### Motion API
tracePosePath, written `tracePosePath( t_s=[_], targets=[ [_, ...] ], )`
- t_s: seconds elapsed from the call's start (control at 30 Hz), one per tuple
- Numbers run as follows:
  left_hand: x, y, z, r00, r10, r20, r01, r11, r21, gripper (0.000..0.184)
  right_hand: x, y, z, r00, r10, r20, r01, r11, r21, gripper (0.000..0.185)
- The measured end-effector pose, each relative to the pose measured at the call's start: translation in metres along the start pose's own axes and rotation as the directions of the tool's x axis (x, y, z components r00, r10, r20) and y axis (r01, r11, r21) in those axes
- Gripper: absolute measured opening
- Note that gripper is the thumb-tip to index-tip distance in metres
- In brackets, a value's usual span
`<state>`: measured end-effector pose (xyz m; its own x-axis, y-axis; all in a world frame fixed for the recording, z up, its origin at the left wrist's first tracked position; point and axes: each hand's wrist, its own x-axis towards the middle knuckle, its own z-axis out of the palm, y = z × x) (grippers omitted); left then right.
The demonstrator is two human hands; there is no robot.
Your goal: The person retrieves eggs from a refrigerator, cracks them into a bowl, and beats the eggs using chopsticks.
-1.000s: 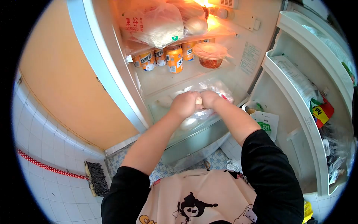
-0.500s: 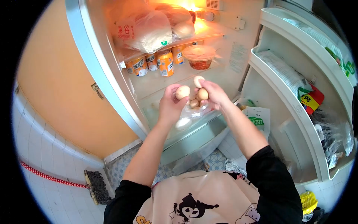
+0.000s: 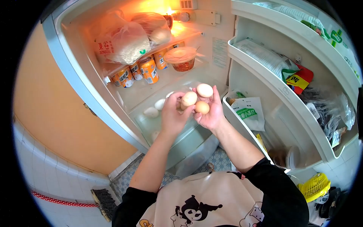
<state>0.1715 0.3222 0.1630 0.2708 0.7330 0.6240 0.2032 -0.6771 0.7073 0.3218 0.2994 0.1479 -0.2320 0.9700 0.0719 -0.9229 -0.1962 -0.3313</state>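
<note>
My left hand [image 3: 174, 117] is closed around a pale egg [image 3: 189, 99], pinched between thumb and fingers. My right hand [image 3: 212, 115] is cupped palm up beside it, holding a whitish egg [image 3: 204, 90] near the fingers and a browner egg [image 3: 202, 107] lower in the palm. Both hands nearly touch, above the clear drawer [image 3: 181, 142] at the bottom of the open fridge. Left of my hands, several white eggs [image 3: 159, 104] lie at the drawer, partly covered by my left fingers. What lies directly under the hands is hidden.
Orange cans [image 3: 149, 70] and a lidded tub of red food [image 3: 180, 58] stand behind my hands. Plastic bags [image 3: 123, 43] fill the shelf above. At the right, the open door's racks [image 3: 261, 64] hold packets, including a white-green pouch [image 3: 248, 113]. A broom [image 3: 104, 202] is lower left.
The view has shifted, showing more of the door. My right hand has turned palm up with its eggs, and my left hand has brought its egg close to them. White eggs at left now show.
</note>
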Motion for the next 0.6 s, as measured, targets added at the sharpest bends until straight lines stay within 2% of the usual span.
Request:
tracePosePath(
  t_s=[0.07,0.17,0.27,0.37,0.4,0.47,0.57,0.6],
  targets=[
    [-0.001,-0.003,-0.003,0.991,0.124,0.04,-0.129,0.979,0.156,0.05,-0.008,0.001,0.001,1.0,-0.006,0.013,0.006,1.0,-0.015,0.069],
    [-0.002,0.009,-0.004,0.995,0.068,0.068,-0.074,0.993,0.097,0.043,-0.018,0.002,-0.004,0.999,0.008,0.038,-0.007,0.999,-0.033,0.072],
    [-0.006,0.008,-0.001,0.987,0.121,0.103,-0.129,0.988,0.08,0.048,-0.029,0.003,-0.009,1.0,0.014,0.021,-0.013,0.999,-0.03,0.072],
    [-0.011,0.009,0.006,0.979,0.106,0.173,-0.1,0.994,-0.044,0.054,-0.037,0.005,-0.026,0.997,-0.054,0.056,0.057,0.997,-0.048,0.072],
    [-0.014,0.011,0.008,0.977,0.132,0.169,-0.125,0.991,-0.051,0.055,-0.043,0.007,-0.024,0.995,-0.097,-0.023,0.096,0.995,-0.032,0.071],
    [-0.021,0.015,0.011,0.97,0.186,0.158,-0.178,0.982,-0.062,0.056,-0.053,0.008,-0.032,0.982,-0.173,-0.072,0.169,0.984,-0.052,0.071],
    [-0.042,-0.001,0.018,0.977,0.193,0.092,-0.2,0.977,0.076,0.049,-0.075,0.006,-0.036,0.953,-0.288,-0.096,0.285,0.958,-0.04,0.066],
    [-0.047,0.001,0.02,0.959,0.231,0.163,-0.263,0.94,0.219,0.05,-0.083,0.004,-0.039,0.95,-0.301,-0.083,0.299,0.954,-0.038,0.066]
  ],
)
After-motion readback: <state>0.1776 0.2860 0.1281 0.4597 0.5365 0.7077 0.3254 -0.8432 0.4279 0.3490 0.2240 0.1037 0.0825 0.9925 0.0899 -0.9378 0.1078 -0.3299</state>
